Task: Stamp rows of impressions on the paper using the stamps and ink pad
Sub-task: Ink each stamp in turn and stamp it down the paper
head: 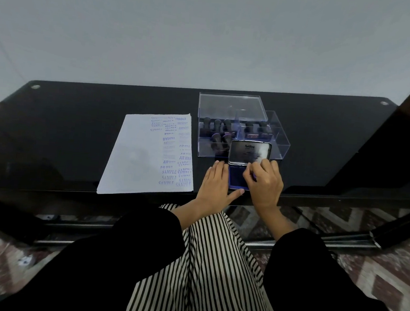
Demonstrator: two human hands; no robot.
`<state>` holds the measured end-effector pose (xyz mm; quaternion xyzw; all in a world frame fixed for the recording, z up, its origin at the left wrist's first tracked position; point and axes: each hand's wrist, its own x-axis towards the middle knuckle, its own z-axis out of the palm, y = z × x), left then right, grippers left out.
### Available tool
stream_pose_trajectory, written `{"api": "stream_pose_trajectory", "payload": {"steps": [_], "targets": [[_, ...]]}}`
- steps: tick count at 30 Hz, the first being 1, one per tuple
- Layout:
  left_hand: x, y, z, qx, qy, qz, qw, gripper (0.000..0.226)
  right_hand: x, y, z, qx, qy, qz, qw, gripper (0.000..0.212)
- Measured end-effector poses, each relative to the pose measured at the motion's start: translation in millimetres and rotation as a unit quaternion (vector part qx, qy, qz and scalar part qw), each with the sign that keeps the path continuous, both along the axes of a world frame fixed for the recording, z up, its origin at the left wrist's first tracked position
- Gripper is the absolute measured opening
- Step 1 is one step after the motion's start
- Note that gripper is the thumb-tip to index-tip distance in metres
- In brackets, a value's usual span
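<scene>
Right hand [265, 182]: fingers curled down over the open ink pad [236, 178], knuckles toward the camera. Grip is bunched tight, but the back of the hand hides the fingertips. A sliver of purple shows at the fingers, possibly a stamp base; cannot tell what the hand pinches, if anything.

Left hand [215, 183]: grip spread, fingers straight and flat on the tabletop [79, 121], lying along the pad's left side. The thumb reaches across the pad's near edge.

Ink pad: blue-purple, at the tabletop's near edge, its hinged lid [249, 152] standing up behind it with the shiny inner face toward the camera.

Just behind the lid: a clear box [279, 146] with dividers, holding dark-handled stamps [217, 125] upright in its compartments. A clear box cover [232, 106] leans at the back of the box.

Left of the box and hands: white paper [137, 160], angled. Its right half carries blue impressions in rough columns reading SAMPLE, AIR MAIL and FRAGILE; its left half is unmarked.

Below the tabletop: black sleeves, striped cloth [202, 265] over the lap, patterned floor [385, 280].
</scene>
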<state>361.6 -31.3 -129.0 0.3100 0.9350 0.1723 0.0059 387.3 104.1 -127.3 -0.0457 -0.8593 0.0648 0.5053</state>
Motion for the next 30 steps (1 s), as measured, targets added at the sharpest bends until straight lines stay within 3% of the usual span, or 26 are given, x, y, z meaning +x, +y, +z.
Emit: {"api": "stream_pose_trajectory", "payload": {"steps": [17, 30], "targets": [[-1, 0, -2, 0.011, -0.003, 0.000, 1.000, 0.079, 3, -1, 0, 0.003, -0.008, 0.003, 1.000, 0.026], [-2, 0, -2, 0.003, -0.001, 0.000, 1.000, 0.080, -11, -1, 14, -0.046, -0.056, 0.019, 0.997, 0.029]]}}
